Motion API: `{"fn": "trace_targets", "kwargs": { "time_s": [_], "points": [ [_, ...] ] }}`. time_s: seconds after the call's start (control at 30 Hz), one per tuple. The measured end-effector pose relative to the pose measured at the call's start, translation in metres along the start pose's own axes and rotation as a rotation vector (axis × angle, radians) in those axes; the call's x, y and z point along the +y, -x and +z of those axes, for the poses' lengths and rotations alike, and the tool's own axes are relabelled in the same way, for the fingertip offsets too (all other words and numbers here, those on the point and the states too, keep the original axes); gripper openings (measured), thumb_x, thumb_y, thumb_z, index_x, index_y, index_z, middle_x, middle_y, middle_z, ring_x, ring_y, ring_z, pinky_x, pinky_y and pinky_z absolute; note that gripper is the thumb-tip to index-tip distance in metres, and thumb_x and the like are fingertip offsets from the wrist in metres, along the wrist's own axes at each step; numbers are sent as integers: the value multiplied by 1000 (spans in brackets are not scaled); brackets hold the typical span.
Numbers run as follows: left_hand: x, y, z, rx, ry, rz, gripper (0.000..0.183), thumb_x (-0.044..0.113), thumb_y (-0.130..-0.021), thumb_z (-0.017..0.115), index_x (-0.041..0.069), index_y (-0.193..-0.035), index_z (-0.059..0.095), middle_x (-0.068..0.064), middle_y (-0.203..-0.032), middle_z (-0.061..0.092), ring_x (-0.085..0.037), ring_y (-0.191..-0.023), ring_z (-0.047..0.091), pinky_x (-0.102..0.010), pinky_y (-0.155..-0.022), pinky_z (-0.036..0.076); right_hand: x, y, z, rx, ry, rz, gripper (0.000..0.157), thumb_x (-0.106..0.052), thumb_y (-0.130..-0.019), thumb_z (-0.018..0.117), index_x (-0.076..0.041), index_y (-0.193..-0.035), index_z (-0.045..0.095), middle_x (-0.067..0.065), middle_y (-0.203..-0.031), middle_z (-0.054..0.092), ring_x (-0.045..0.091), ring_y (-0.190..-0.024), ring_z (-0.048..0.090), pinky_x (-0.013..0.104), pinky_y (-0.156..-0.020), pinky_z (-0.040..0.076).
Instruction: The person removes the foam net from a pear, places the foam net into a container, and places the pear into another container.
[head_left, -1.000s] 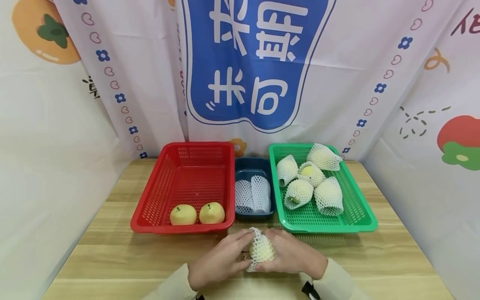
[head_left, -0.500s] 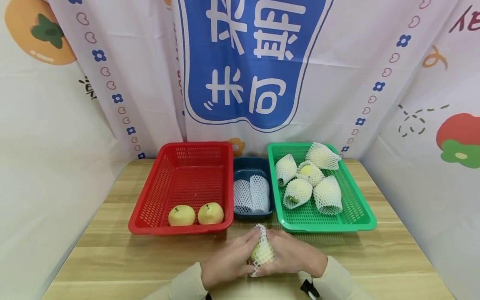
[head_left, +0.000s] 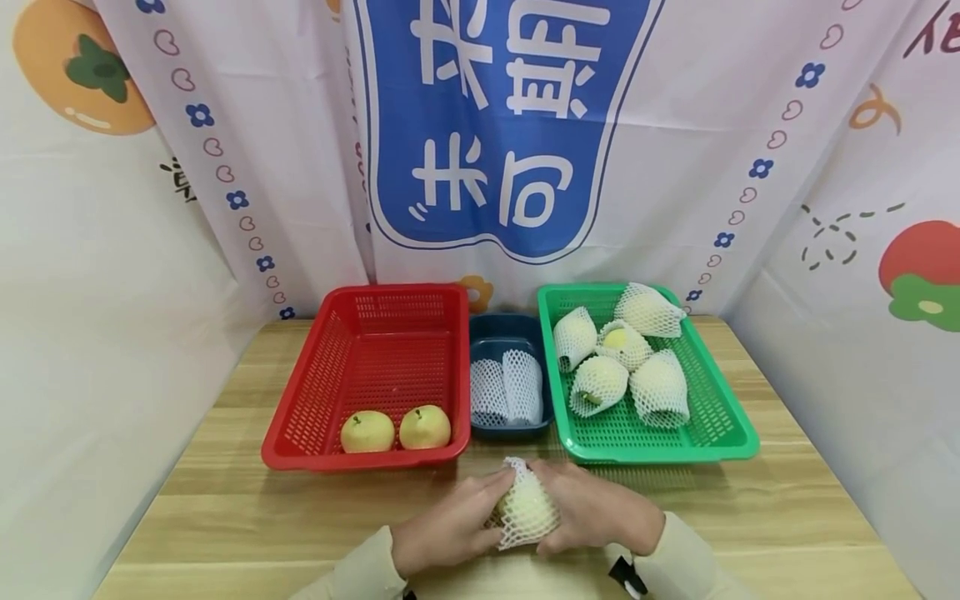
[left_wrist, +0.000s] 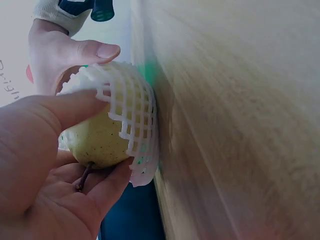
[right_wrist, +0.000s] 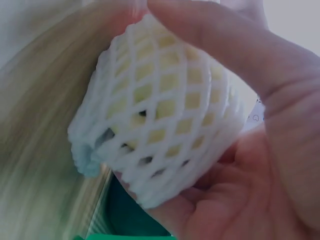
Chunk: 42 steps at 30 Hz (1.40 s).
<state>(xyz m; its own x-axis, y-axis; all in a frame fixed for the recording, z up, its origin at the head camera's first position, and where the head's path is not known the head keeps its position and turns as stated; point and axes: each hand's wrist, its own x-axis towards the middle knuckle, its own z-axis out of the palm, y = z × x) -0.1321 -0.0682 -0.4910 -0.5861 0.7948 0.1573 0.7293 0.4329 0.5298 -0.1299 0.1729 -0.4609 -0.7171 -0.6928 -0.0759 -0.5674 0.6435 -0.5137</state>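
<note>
Between both hands, close over the table in front, is a yellow pear (left_wrist: 97, 137) partly covered by a white foam net (head_left: 529, 510). My left hand (head_left: 453, 518) holds its stem end; in the left wrist view the thumb lies on the net's edge and the fingers curl under the fruit. Bare skin and a brown stem show there. My right hand (head_left: 592, 510) grips the netted other end, with the thumb (right_wrist: 215, 35) across the foam and the fingers behind it. In the right wrist view the mesh hangs loose past the pear.
A red basket (head_left: 300, 400) at left holds two bare pears (head_left: 367, 432). A small blue bin (head_left: 495, 327) in the middle holds two foam nets (head_left: 522, 387). At right, a green basket (head_left: 720, 417) has several netted pears (head_left: 660, 390). A printed cloth (head_left: 300, 150) hangs behind.
The left hand moved right toward the pear, then slightly back left. The right hand shifted slightly right, and more of the netted side shows between the hands. The baskets' contents are unchanged.
</note>
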Motion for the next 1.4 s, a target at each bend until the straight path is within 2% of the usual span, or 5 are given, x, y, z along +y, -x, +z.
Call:
{"fn": "trace_targets", "kwargs": {
  "time_s": [0.3, 0.47, 0.7, 0.93, 1.4],
  "points": [
    [3, -4, 3, 38, -38, -31, 82, 13, -85, 84, -6, -154, 45, -16, -154, 58, -25, -133, 65, -33, -108, 54, -2, -1, 0, 3, 11, 2, 83, -32, -72, 95, -5, -139, 55, 0, -111, 71, -1, -92, 61, 19, -79, 54],
    [3, -3, 1, 50, 29, -36, 70, 6, -81, 84, 1, -144, 56, -9, -139, 69, -8, -112, 68, -20, -92, 57, 0, 2, -2, 3, -4, 13, 77, -39, -72, 96, -7, -133, 61, -4, -106, 71, -4, -87, 60, 18, -75, 53],
    [1, 2, -3, 99, 61, -72, 59, 11, -78, 87, 5, -131, 62, -2, -117, 74, 1, -97, 64, -16, -83, 56, -2, 9, -8, 16, -3, 5, 41, -34, -80, 91, -13, -109, 71, -12, -91, 70, -8, -75, 57, 15, -67, 51],
    [-4, 9, -10, 98, 97, -153, 67, 23, -78, 91, 2, -136, 65, -6, -127, 75, -5, -109, 67, -25, -91, 59, -5, 19, -14, 61, -3, -45, 10, -24, -92, 80, -15, -92, 75, -10, -83, 76, -11, -67, 56, 11, -62, 50],
    [-10, 10, -14, 82, 110, -178, 72, 41, -78, 94, 6, -134, 67, -2, -125, 75, -5, -106, 68, -26, -90, 59, -4, 51, -56, 65, -13, -62, 11, -9, -94, 77, -17, -96, 84, -9, -87, 79, -11, -62, 49, 13, -60, 49]
  ]
}}
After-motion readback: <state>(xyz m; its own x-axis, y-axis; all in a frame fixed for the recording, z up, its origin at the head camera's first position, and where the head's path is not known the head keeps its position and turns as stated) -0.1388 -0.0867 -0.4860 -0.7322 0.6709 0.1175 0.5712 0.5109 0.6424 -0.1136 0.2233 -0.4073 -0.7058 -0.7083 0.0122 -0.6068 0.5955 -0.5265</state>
